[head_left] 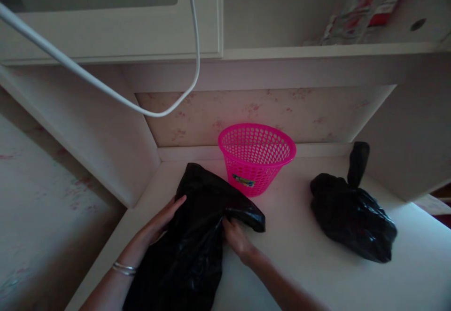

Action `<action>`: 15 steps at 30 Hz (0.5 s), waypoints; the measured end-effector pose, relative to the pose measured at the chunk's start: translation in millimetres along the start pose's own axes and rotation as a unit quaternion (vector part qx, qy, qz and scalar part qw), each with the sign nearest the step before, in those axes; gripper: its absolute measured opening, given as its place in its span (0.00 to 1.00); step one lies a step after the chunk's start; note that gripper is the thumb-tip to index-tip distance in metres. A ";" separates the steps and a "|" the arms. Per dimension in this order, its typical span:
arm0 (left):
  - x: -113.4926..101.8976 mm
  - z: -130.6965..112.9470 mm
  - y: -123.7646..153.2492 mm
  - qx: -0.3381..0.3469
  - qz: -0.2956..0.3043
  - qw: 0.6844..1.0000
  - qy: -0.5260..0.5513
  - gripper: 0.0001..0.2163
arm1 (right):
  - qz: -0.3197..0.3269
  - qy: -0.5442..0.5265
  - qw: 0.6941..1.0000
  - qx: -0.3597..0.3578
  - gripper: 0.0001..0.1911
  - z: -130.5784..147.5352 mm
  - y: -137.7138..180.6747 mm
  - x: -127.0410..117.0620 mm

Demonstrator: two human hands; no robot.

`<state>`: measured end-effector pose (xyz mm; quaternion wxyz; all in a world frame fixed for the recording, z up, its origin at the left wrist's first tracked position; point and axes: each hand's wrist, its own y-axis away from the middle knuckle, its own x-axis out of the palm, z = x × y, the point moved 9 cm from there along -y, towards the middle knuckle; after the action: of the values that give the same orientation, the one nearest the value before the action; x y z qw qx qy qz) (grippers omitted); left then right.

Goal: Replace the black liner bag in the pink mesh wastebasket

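A black plastic bag [197,236] is spread between my hands over the white surface, its near end running out of the bottom of the view. At its left edge is my left hand [167,217], thumb over the plastic and the other fingers mostly hidden; a silver bracelet circles that wrist. My right hand [235,237] grips the bag's right side, fingertips covered by a fold. Just behind the bag stands a pink perforated basket [252,177] with a small label, upright with its mouth up. The basket's inside shows only its mesh wall.
A knotted black bag [352,219] lies on the white surface [289,254] to the right. White cabinet panels [398,128] flank both sides. A white cable [148,112] hangs across the upper left. Above, an open shelf [317,51] holds plastic-wrapped packets [355,19].
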<state>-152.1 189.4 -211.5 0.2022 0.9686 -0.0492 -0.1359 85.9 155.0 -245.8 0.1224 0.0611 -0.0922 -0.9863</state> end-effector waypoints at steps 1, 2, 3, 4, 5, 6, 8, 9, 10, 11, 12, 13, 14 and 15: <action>14.0 -5.2 7.8 0.000 0.043 0.999 0.010 0.39 | 0.014 0.016 1.000 -0.019 0.30 8.6 -7.0 5.2; 27.3 -9.5 16.6 -0.002 0.079 0.997 0.018 0.38 | 0.031 0.033 0.998 -0.041 0.26 18.6 -13.0 11.0; 39.5 -12.7 25.4 -0.003 0.103 0.994 0.023 0.37 | 0.051 0.049 0.996 -0.063 0.23 28.9 -17.6 17.3; 49.8 -15.4 33.6 0.001 0.113 0.993 0.024 0.36 | 0.075 0.064 0.992 -0.083 0.19 38.9 -20.6 23.7; 58.1 -17.2 40.8 0.007 0.111 0.993 0.027 0.35 | 0.100 0.078 0.987 -0.102 0.14 48.2 -21.7 29.4; 64.3 -17.7 46.9 0.013 0.097 0.995 0.037 0.36 | 0.124 0.091 0.981 -0.119 0.08 56.8 -21.0 33.5; 72.0 -14.7 57.1 0.015 0.057 0.995 0.085 0.37 | 0.160 0.113 0.969 -0.148 0.01 72.7 -14.5 33.6; 74.3 -11.0 61.5 0.007 0.039 0.992 0.123 0.36 | 0.167 0.121 0.965 -0.162 0.02 80.9 -9.2 28.7; 76.3 -6.0 65.5 -0.009 0.028 0.986 0.164 0.34 | 0.165 0.127 0.962 -0.175 0.02 89.8 -2.6 20.2; 77.7 -0.9 69.2 -0.029 0.023 0.978 0.203 0.32 | 0.155 0.132 0.961 -0.188 0.02 99.4 5.0 8.8; 77.5 3.8 72.7 -0.049 0.021 0.971 0.234 0.30 | 0.137 0.134 0.961 -0.199 0.04 109.6 13.3 -5.2; 75.0 7.9 75.9 -0.070 0.015 0.964 0.255 0.27 | 0.116 0.135 0.962 -0.209 0.06 120.2 22.1 -20.8; 69.4 11.2 78.9 -0.087 0.001 0.959 0.270 0.25 | 0.091 0.135 0.963 -0.214 0.09 130.6 30.5 -38.0; 60.7 13.5 81.6 -0.098 -0.020 0.955 0.280 0.24 | 0.058 0.135 0.966 -0.214 0.12 140.3 37.8 -56.9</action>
<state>-101.0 100.6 -205.1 0.2994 0.9440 0.0426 0.1320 129.2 156.8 -95.9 0.2011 0.1607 0.1346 -0.9569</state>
